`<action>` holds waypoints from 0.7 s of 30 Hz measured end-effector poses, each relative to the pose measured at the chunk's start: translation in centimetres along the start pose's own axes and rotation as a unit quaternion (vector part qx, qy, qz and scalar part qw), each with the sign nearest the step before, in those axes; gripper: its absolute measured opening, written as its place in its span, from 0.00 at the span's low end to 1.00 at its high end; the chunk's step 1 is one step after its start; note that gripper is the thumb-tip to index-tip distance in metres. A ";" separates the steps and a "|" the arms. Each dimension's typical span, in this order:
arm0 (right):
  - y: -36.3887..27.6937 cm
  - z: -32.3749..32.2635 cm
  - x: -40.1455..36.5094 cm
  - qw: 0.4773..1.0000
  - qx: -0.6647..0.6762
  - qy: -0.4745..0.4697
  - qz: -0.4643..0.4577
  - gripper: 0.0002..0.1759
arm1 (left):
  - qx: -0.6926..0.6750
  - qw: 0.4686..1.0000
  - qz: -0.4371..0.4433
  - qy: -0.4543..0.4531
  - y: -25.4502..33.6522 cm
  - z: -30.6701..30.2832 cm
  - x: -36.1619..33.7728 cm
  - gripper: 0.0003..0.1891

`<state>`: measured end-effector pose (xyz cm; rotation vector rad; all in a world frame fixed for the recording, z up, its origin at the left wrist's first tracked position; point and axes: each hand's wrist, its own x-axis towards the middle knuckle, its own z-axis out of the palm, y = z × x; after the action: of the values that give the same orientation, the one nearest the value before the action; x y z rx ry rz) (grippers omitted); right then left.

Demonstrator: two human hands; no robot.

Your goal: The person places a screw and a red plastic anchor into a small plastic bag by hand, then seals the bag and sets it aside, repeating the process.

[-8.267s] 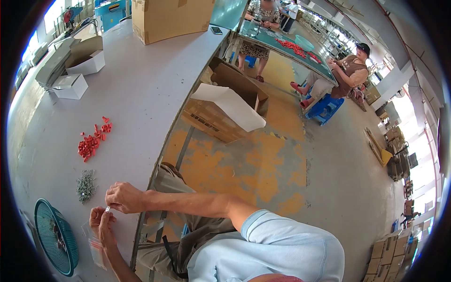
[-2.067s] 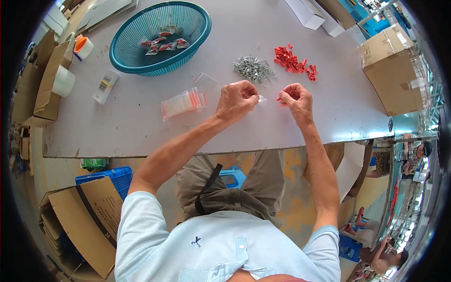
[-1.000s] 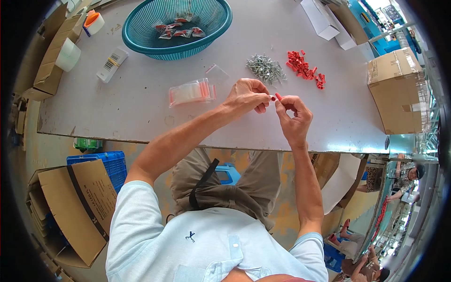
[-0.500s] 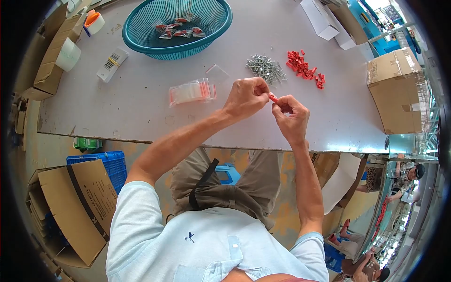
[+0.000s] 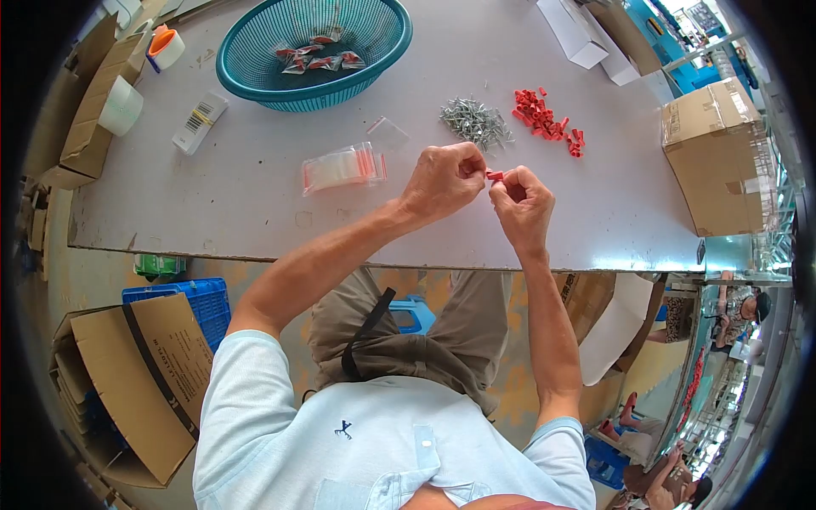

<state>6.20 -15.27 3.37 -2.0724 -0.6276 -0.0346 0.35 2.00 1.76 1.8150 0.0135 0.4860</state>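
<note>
My left hand point(image 5: 445, 180) is closed in a pinch at the end of small red pieces point(image 5: 495, 176); whatever else its fingertips cover is hidden. Close on the right, my right hand point(image 5: 522, 204) pinches the red pieces from the other side. Just beyond my hands lies a heap of silver screws or nails point(image 5: 474, 121), with a pile of red tubular pieces point(image 5: 544, 116) to its right. Left of my left hand, a stack of clear bags with red edges point(image 5: 342, 168) rests on the table, and a single clear bag point(image 5: 388, 132) lies behind it.
A teal basket point(image 5: 314, 100) holding several small packets stands at the back. Tape rolls point(image 5: 121, 107) and a label stack point(image 5: 200, 122) are at the left. A cardboard box point(image 5: 718, 161) sits at the right edge. Other people point(image 5: 744, 314) are at the far right.
My right hand has turned slightly and its fingers have closed in more around the red pieces. More red now shows between my hands. The view has shifted a little.
</note>
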 end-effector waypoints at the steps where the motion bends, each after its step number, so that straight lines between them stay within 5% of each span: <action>1: -0.4 0.0 0.1 1.000 0.000 -0.001 -0.006 0.08 | -0.001 1.000 -0.001 -0.001 0.0 0.0 0.0 0.05; 9: -2.9 0.1 0.1 0.994 0.108 -0.003 0.033 0.03 | 0.016 1.000 0.001 -0.004 0.0 -0.1 -0.1 0.07; 12: -1.9 -0.1 0.1 0.994 0.099 -0.051 0.007 0.09 | 0.007 1.000 0.002 -0.008 -0.2 -0.1 0.0 0.07; 14: -1.4 0.1 0.2 0.995 0.015 -0.044 -0.089 0.16 | -0.011 1.000 0.008 -0.005 -0.5 0.0 0.0 0.06; 21: -1.4 0.1 0.0 0.992 -0.016 -0.027 -0.123 0.11 | -0.080 0.994 -0.061 -0.030 -0.8 -0.2 0.3 0.06</action>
<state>5.58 -14.64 4.43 -2.0219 -0.9189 -0.1307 0.73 2.52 1.12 1.6593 0.0429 0.3348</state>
